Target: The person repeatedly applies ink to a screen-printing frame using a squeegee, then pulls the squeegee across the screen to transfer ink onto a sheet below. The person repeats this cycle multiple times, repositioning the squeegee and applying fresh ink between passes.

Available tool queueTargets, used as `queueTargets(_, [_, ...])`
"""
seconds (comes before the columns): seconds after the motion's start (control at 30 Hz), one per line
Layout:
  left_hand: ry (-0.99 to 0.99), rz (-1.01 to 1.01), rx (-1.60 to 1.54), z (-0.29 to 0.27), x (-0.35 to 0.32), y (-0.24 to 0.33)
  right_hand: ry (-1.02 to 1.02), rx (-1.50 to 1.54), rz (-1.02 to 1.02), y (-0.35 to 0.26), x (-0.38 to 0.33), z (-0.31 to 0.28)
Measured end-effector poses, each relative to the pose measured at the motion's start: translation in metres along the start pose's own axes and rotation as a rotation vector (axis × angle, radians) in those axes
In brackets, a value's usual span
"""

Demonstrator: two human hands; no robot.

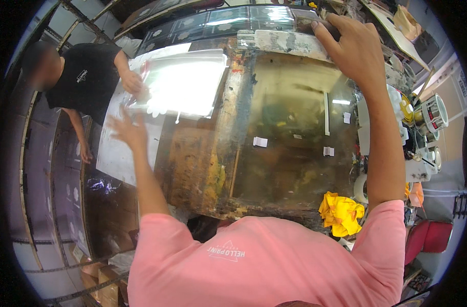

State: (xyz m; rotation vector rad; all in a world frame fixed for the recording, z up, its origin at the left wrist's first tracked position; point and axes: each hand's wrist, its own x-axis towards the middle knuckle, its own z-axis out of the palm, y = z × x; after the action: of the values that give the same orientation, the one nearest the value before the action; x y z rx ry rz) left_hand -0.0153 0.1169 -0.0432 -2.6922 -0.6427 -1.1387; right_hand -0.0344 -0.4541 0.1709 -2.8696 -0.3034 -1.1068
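My left hand (pixel 128 130) is blurred by motion, its fingers apart and nothing seen in them. It hovers over a white sheet (pixel 118 153), just below the near edge of a glossy clear plastic sheet (pixel 185 84). A co-worker's hand (pixel 132 82) is at the left end of that plastic. Far to the right, my right hand (pixel 359 51) is closed around a dark brown block (pixel 320 31) at the end of a paint-stained pale bar (pixel 284 43); its far fingers are partly hidden. This bar lies along the far side of a glassy, brownish work surface (pixel 289 112).
Several small white tabs (pixel 260 142) sit on the glassy surface. A crumpled yellow cloth or paper (pixel 341 214) lies at its near right corner. Tins (pixel 431 112) and white containers crowd the right side. Dark printed sheets (pixel 187 30) lie beyond; racks (pixel 51 179) stand left.
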Motion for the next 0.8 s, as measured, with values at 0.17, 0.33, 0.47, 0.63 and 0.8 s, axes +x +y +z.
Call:
queueTargets(0.17, [-0.298,0.787,-0.406,-0.050,-0.071,0.101,0.052,0.016,-0.055,-0.001,0.004,-0.002])
queueTargets(0.33, [-0.332,0.701,-0.346,-0.052,-0.070,0.134,0.045,-0.013,-0.054,-0.001,0.001,-0.001])
queueTargets(0.47, [-0.162,0.578,-0.728,-0.055,-0.049,0.159,0.083,-0.007,-0.083,0.002,0.000,0.002])
queueTargets(0.63, [-0.152,0.784,-0.833,-0.098,-0.079,0.226,0.113,0.011,-0.078,0.004,0.011,0.001])
queueTargets(0.8, [-0.475,0.820,-0.938,-0.134,-0.144,0.290,0.057,0.077,-0.028,-0.002,0.014,-0.007])
